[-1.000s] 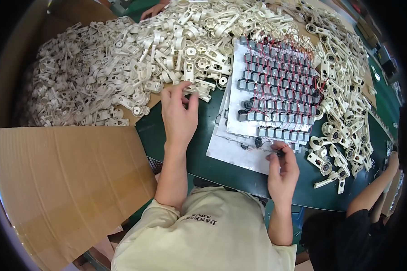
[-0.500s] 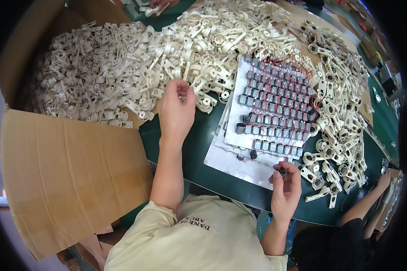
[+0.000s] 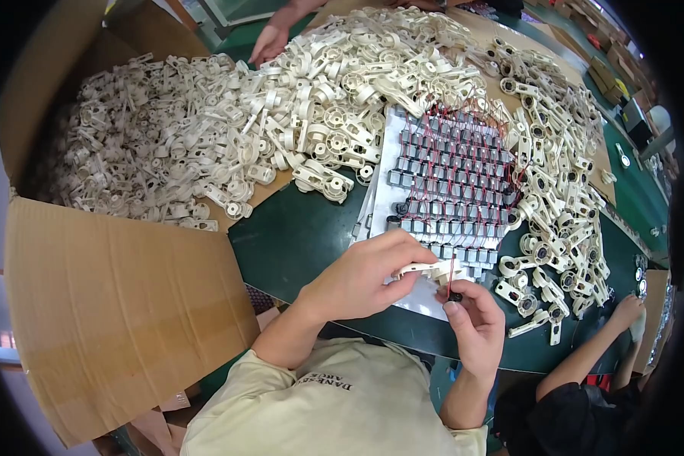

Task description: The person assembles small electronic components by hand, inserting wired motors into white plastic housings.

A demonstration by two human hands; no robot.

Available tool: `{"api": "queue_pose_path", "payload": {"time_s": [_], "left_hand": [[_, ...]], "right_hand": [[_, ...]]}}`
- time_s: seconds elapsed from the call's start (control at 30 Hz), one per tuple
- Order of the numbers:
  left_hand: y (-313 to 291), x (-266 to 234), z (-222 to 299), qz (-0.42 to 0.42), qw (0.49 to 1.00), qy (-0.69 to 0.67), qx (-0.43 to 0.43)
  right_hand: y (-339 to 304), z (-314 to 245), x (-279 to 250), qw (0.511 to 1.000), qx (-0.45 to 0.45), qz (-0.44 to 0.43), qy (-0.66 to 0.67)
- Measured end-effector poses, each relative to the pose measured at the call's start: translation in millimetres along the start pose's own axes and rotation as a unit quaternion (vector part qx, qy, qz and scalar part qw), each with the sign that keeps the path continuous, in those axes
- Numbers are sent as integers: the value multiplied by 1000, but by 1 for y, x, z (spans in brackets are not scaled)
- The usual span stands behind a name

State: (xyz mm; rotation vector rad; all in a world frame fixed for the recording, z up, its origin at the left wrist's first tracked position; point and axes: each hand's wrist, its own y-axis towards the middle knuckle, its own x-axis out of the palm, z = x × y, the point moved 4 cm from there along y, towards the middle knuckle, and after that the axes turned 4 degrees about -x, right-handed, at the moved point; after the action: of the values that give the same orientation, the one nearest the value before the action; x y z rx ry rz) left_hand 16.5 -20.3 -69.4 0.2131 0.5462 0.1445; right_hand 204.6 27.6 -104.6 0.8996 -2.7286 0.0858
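My left hand (image 3: 361, 277) pinches a cream plastic housing (image 3: 442, 270) between thumb and fingers, over the near edge of a white sheet (image 3: 418, 305). Close beside it, my right hand (image 3: 476, 323) grips a small round black part (image 3: 454, 297) with a red wire standing up from it. Housing and black part are nearly together; whether they touch I cannot tell. Just beyond my hands, rows of small silver motors (image 3: 452, 226) with red wires cover a white board (image 3: 391, 144).
A large heap of cream housings (image 3: 304, 99) spreads from a cardboard box (image 3: 121, 304) on the left across the green table (image 3: 281, 235). More housings with dark centres (image 3: 543, 251) lie at right. Another person's hand (image 3: 270, 44) reaches in at the far side; a co-worker's arm (image 3: 596, 346) is at right.
My left hand has come from the heap toward my right hand, now with a cream housing in it. The motor board has shifted slightly left. The far person's hand reaches further in.
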Motion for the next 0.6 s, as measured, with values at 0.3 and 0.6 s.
{"api": "queue_pose_path", "payload": {"time_s": [0.3,0.6], "left_hand": [[-5,13,-11,-122,955,-267,-51],[-3,13,-8,-130,977,-163,-40]], "right_hand": [[4,1,-9,998,-24,-1,61],[7,11,-12,990,14,24,135]]}}
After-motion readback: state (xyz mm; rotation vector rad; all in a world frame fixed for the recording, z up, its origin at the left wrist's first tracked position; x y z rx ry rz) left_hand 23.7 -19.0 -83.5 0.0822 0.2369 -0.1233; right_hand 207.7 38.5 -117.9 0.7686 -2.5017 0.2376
